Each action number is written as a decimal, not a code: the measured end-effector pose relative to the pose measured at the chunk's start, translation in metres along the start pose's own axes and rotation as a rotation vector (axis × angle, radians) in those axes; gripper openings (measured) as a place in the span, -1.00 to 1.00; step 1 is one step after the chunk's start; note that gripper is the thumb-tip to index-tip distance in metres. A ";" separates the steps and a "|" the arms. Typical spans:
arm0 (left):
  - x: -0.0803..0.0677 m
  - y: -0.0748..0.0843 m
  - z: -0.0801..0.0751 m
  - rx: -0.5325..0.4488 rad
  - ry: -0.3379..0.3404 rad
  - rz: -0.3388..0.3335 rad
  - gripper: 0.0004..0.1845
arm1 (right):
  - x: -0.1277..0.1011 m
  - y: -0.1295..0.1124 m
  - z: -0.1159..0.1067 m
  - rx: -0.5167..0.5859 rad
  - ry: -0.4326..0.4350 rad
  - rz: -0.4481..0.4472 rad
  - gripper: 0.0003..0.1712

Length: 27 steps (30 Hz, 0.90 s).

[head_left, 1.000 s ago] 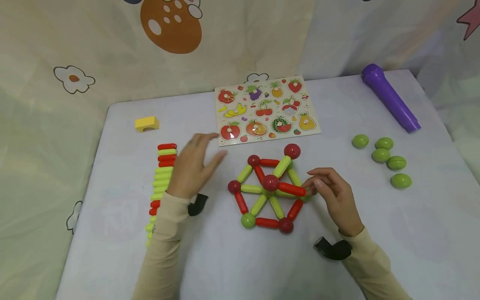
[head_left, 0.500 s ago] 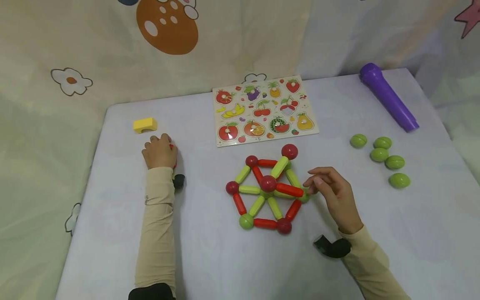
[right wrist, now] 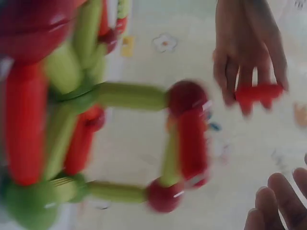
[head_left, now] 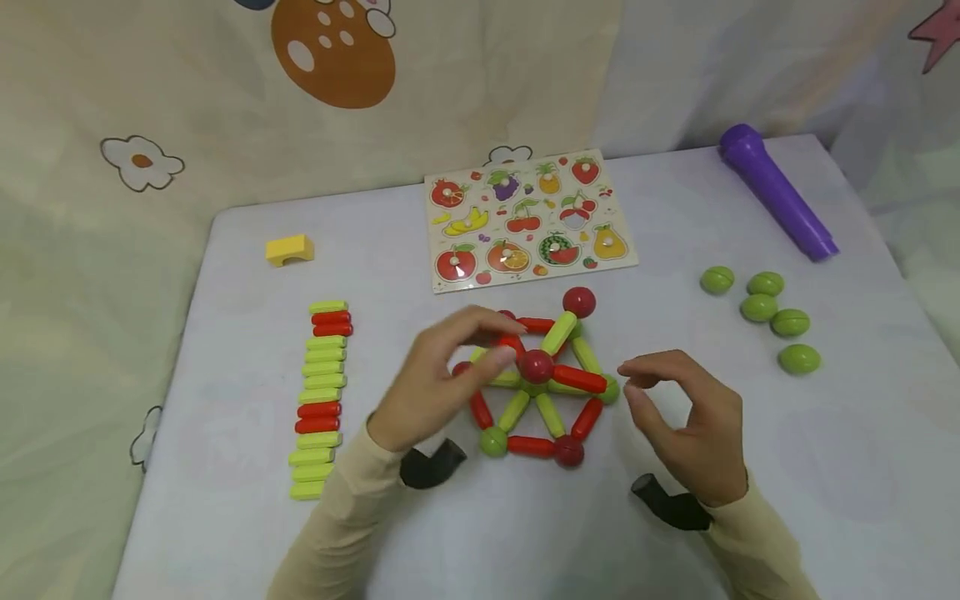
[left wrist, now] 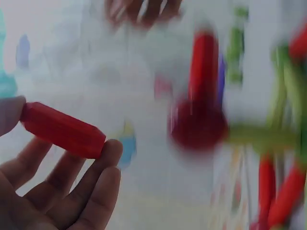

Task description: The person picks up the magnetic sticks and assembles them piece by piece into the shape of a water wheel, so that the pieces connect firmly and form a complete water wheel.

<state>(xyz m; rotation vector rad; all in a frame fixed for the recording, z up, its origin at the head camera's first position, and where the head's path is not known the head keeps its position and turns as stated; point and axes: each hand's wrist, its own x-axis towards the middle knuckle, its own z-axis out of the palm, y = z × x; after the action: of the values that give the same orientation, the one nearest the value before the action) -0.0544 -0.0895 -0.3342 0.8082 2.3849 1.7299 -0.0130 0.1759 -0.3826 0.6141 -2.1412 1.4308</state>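
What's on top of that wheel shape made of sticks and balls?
A red ball sits raised at the middle of the stick wheel. The left hand hovers over its left side holding a red stick, hiding what lies underneath.

Left-wrist shot all motion-blurred: stick-and-ball frame (left wrist: 201,120) smeared at 3 o'clock. Left hand (head_left: 427,383) covering the frame's 10 o'clock corner in head view.

No readable text, nos. or brands anywhere I look; fruit puzzle board (head_left: 529,219) far centre has pics only.
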 end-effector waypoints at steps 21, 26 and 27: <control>0.016 -0.020 0.057 0.935 -0.113 0.447 -0.70 | -0.021 0.036 -0.004 -0.205 -0.184 0.186 -0.49; 0.018 -0.026 0.059 0.916 -0.097 0.441 -0.71 | -0.029 0.045 -0.001 -0.248 -0.236 0.235 -0.51; 0.018 -0.027 0.059 0.907 -0.091 0.437 -0.70 | -0.029 0.046 -0.001 -0.246 -0.241 0.233 -0.51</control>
<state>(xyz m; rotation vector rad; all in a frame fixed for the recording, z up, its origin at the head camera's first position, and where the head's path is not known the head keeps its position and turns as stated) -0.0577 -0.0364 -0.3757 1.5379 3.0589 0.5402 -0.0181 0.1957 -0.4328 0.4757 -2.6020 1.2281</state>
